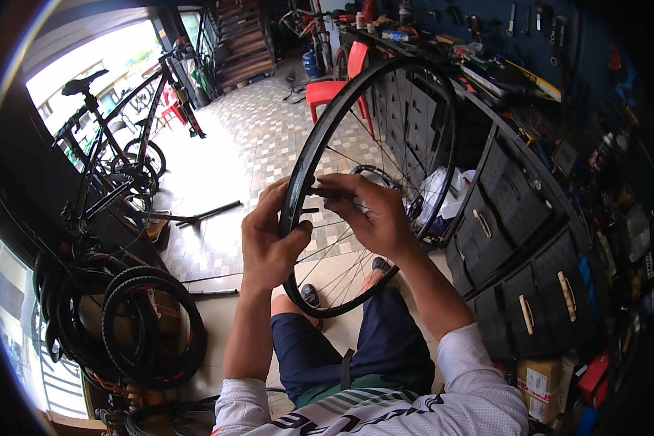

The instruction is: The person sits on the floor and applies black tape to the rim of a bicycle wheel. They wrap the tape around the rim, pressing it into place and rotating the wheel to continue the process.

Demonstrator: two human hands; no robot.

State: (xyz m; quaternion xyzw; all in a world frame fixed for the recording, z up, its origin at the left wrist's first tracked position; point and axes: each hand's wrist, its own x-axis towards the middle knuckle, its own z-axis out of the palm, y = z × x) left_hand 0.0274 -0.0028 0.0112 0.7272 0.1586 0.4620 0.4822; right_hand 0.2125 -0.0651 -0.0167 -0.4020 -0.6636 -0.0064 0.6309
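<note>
A black spoked bicycle wheel (317,138) stands upright in front of me, tilted, with its rim facing me on the left side. My left hand (270,240) is closed round that side of the rim, thumb on the inner edge and fingers behind it. A short dark valve stem (310,211) sticks inward from the rim, just above my left thumb. My right hand (370,211) is inside the wheel, close to the valve stem, with thumb and fingers pinched on a small dark piece I cannot make out. The wheel's lower edge hangs above my knees and shoes.
Bicycle tires (152,327) are stacked at the left, below a bicycle (116,138) held up on a stand. A black drawer cabinet (501,211) curves along the right under a cluttered workbench (479,80). Behind the wheel are a red chair (334,91) and a white plastic bag (443,190).
</note>
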